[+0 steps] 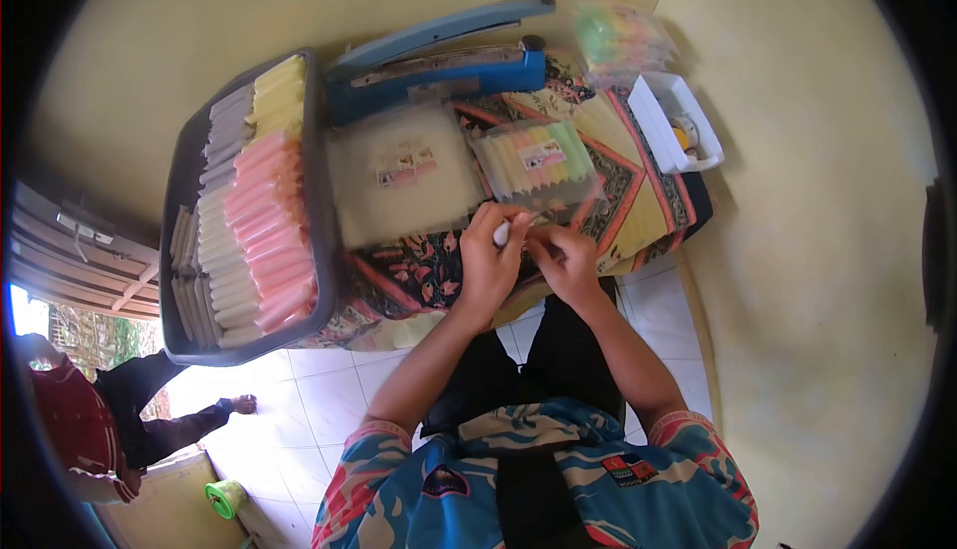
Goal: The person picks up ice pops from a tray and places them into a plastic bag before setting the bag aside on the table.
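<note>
My left hand (488, 255) is closed at the table's front edge, with a small white round-ended object (501, 234) between its fingers. Close beside it, my right hand (565, 258) pinches at something too small to make out. Just beyond both hands lies a clear plastic packet (538, 158) of yellow, pink and green sticks, with a printed label on it. Left of that packet rests a flat stack of clear plastic bags (399, 205) with small labels on top.
A dark tray (321, 180) at left holds rows of pink, white, yellow and greyish wrapped sticks. Behind stands a blue heat sealer (449, 76), its arm raised. At right are a white box (658, 126) and filled packets (623, 41). Another person (85, 419) is at lower left.
</note>
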A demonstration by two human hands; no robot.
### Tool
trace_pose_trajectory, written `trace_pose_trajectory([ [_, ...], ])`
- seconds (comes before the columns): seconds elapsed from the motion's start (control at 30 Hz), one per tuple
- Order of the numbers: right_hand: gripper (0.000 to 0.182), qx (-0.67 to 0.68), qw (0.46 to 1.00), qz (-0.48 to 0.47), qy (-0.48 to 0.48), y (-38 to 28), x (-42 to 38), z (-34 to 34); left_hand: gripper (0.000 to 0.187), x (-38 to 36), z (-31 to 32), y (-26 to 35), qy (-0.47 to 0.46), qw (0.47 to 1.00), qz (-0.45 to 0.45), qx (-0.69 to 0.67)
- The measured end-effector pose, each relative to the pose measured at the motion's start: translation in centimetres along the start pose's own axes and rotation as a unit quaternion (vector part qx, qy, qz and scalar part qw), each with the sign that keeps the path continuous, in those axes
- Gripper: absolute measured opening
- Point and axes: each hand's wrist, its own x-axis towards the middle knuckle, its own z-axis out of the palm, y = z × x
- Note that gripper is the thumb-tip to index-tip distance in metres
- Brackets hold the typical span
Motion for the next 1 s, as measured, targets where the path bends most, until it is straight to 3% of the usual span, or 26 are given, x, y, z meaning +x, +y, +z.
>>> trace_pose_trajectory([
  [0.07, 0.035, 0.174, 0.983, 0.042, -0.037, -0.8, -1.8, -0.4, 0.019, -0.6, -0.3, 0.5, -0.058, 0.951, -0.221, -0.206],
  [0.1, 0.032, 0.235, 0.966, 0.087, -0.054, -2.3, -2.2, -1.1, 0.025, -0.9, -0.1, 0.7, -0.062, 0.946, -0.212, -0.236],
  [0.2, 0.033, 0.176, 0.978, 0.089, -0.066, -2.6, -2.7, -2.4, 0.021, -1.6, 1.4, 0.2, -0.039, 0.923, -0.211, -0.319],
  [0.3, 0.033, 0.086, 0.993, 0.072, -0.043, -2.1, -2.9, -2.8, 0.024, -1.9, 2.2, 0.7, -0.062, 0.883, -0.291, -0.364],
  [0.43, 0.027, 0.086, 0.992, 0.092, -0.017, -1.3, -3.7, -3.9, 0.028, -1.9, 2.3, 1.5, -0.112, 0.936, -0.223, -0.247],
  [0.53, 0.022, 0.123, 0.984, 0.125, 0.035, -0.2, -4.7, -4.9, 0.033, -0.7, 0.5, -0.5, -0.046, 0.997, 0.040, -0.053],
  [0.57, 0.022, 0.140, 0.978, 0.148, 0.035, 0.1, -5.0, -5.5, 0.045, -0.6, -0.3, -0.5, -0.044, 0.999, 0.032, 0.006],
  [0.67, 0.022, 0.111, 0.977, 0.180, 0.033, 0.9, -5.8, -6.6, 0.049, 0.9, -0.6, -1.2, -0.075, 0.943, 0.178, 0.270],
  [0.8, 0.020, 0.045, 0.982, 0.182, 0.031, 2.0, -6.7, -6.4, 0.043, 0.9, -0.3, -1.8, -0.135, 0.924, 0.180, 0.309],
  [1.0, 0.020, 0.038, 0.979, 0.199, 0.021, 1.1, -6.9, -6.2, 0.017, 1.0, 0.1, -4.6, -0.070, 0.932, 0.207, 0.291],
])
